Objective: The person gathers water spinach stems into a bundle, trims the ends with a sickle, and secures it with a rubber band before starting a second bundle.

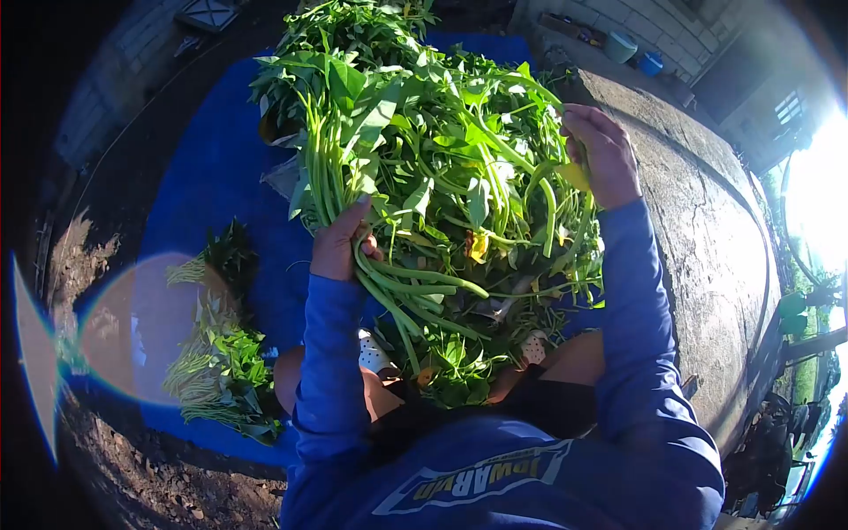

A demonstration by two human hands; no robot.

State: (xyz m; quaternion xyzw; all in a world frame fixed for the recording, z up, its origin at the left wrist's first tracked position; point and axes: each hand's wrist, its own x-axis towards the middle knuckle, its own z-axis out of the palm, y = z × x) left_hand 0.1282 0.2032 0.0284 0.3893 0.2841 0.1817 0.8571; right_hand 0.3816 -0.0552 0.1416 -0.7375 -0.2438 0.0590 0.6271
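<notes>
My left hand (339, 246) is closed around a bunch of long green stems with leaves, which look like water spinach (329, 172). Their leafy tops point away from me, and the cut-looking stem ends hang below my fist. On the right, my right hand (606, 152) has its fingers curled at the edge of the heap, gripping a green stem with a yellowish leaf (574, 175). Between and beyond both hands rises a large heap of the same leafy greens (450, 106). A few yellowed leaves (478, 246) show in it.
A blue tarp (199, 185) lies under the heap. Tied-looking bunches of greens (225, 375) rest on its left side. Loose leaves (455, 367) lie between my feet in spotted shoes (374, 352). A concrete slab (689, 194) runs along the right. Buckets (621, 46) stand by the far wall.
</notes>
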